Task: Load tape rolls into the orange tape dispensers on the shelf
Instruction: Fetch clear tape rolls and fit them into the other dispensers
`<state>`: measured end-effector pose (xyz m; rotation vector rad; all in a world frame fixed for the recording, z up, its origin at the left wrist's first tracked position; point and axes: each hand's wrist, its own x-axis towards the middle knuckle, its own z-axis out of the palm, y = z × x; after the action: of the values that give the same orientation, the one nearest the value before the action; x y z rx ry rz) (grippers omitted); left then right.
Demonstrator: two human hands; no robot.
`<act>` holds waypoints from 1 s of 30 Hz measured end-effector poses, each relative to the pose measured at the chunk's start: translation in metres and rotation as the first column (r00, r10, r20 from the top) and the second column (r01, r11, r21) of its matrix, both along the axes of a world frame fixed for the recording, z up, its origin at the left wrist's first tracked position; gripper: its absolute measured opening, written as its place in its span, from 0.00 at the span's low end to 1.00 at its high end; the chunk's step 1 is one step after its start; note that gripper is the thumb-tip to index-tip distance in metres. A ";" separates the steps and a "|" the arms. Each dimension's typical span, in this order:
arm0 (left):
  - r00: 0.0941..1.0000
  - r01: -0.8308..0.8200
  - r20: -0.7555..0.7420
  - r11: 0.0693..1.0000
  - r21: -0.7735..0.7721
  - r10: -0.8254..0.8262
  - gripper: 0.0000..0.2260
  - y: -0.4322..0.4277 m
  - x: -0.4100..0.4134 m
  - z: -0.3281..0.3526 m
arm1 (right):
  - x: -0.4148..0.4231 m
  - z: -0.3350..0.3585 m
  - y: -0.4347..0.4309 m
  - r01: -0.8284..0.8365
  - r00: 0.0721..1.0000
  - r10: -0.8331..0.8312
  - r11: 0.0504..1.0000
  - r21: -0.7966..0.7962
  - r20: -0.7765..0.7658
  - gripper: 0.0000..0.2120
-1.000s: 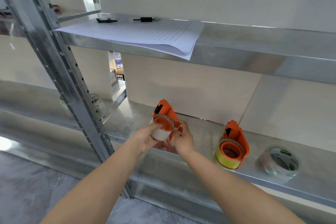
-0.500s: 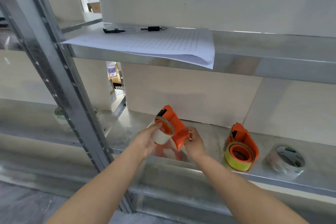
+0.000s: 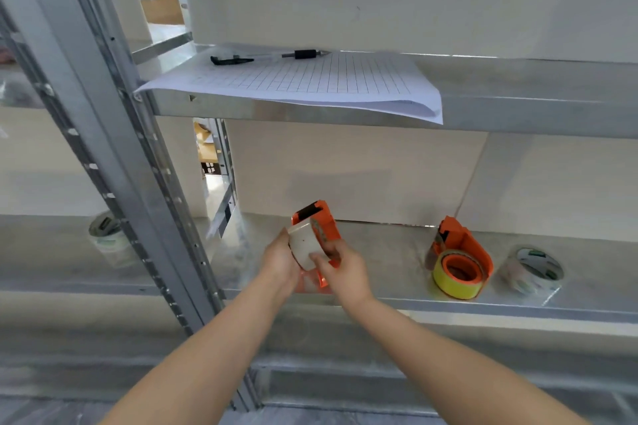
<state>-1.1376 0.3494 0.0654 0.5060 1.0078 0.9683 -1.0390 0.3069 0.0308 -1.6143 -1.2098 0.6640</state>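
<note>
Both hands hold one orange tape dispenser (image 3: 324, 221) just above the metal shelf (image 3: 390, 252), tilted with its black top edge up. A white tape roll (image 3: 303, 245) sits on its hub. My left hand (image 3: 279, 260) wraps the roll's left side. My right hand (image 3: 341, 269) grips the dispenser from the right, thumb across the roll's face. A second orange dispenser (image 3: 462, 252) stands on the shelf to the right with a yellow roll (image 3: 452, 281) loaded. A clear tape roll (image 3: 533, 271) lies beside it at the far right.
A slanted steel upright (image 3: 114, 155) crosses the left of the view; another tape roll (image 3: 107, 235) sits behind it on the left shelf section. The upper shelf (image 3: 518, 103) carries gridded paper sheets (image 3: 310, 86) overhanging its edge, plus a pen (image 3: 303, 54).
The dispenser with the white roll has been turned and lifted slightly; my right hand moved from behind it onto its front, thumb now over the roll. The view tilted upward.
</note>
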 end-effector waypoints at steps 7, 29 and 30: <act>0.992 -0.125 0.028 0.991 -0.037 0.126 0.17 -0.002 0.004 0.007 | 0.023 0.010 -0.001 -0.014 0.999 0.012 0.998 0.060 0.033 0.05; 0.986 -0.160 -0.053 0.987 0.025 0.161 0.17 -0.001 0.003 0.003 | 0.162 -0.011 -0.033 0.182 0.769 -0.157 0.983 0.023 0.620 0.15; 0.985 -0.162 -0.055 0.986 0.026 0.164 0.17 -0.001 0.004 0.004 | 0.180 -0.004 -0.037 0.248 0.755 -0.213 0.968 0.032 0.620 0.14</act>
<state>-1.1331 0.3480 0.0690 0.4763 1.1042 1.1165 -0.8589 0.2700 0.0267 -2.0741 -1.4179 -0.0234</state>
